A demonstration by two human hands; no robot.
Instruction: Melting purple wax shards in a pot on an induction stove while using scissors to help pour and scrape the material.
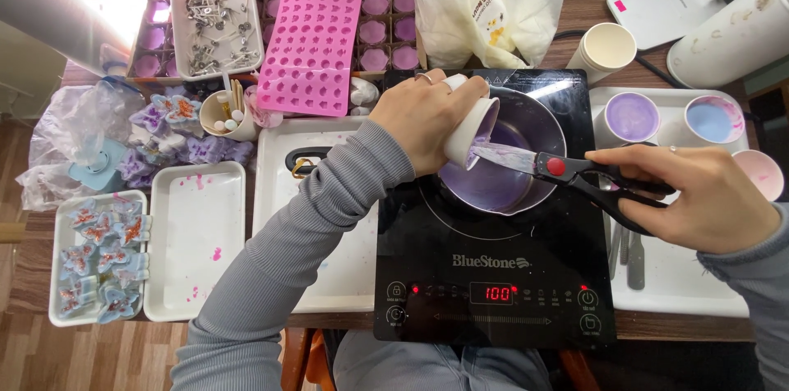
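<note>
1. Two hands work above a pan [526, 124] on a black cooktop [493, 276] at the table's near edge.
2. Left hand [423, 120] wraps a white paper cup [470, 124], fingers closed round its wall, and tilts it mouth-down over the pan.
3. Right hand [703, 198] grips the black handles of the scissors [567, 169], fingers curled through the loops; the blade tips reach into the cup's mouth.
4. Cup: judged light and thin-walled, easily crushed; best held mid-wall with an even squeeze.
5. Purple wax [493, 181] pools in the pan; residue on the cup likely makes its rim slick.
6. Scissors: stiff and sharp; take by the handles only.
7. Pink mould [308, 50] and clip tray [215, 25] lie near the far-left corner; filled cups [631, 117] stand on a white tray [682, 284] at the right edge.
</note>
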